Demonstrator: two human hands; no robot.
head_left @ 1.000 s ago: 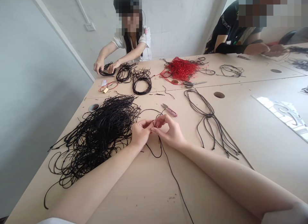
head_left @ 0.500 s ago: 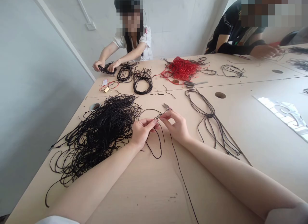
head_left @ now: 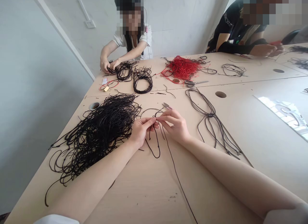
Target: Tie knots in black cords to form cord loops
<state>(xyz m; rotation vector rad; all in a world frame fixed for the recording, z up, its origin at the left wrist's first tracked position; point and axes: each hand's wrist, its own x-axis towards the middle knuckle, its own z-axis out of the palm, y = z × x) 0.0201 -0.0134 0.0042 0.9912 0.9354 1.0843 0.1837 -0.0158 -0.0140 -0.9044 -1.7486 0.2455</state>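
Note:
Near the table's middle, my left hand and my right hand meet at the fingertips over a thin black cord. My left thumb and fingers pinch the cord. The right fingertips are closed on it just beside them; a small loop stands up above the pinch. Part of the cord hangs as a braided-looking loop below my hands, and one long strand runs down toward the near edge. Just behind my right hand lies a small pair of snips, partly hidden by the fingers. A large heap of black cords is left of my left hand.
A tied grey-black cord bundle lies to the right. Farther back are coiled black cords, a red cord pile, scissors and a tape roll. A person across the table handles black cords; another sits at the far right.
My fingertips have come closer together on the cord, and a small loop now shows above them. The person across has moved their hands and black cords slightly right and down.

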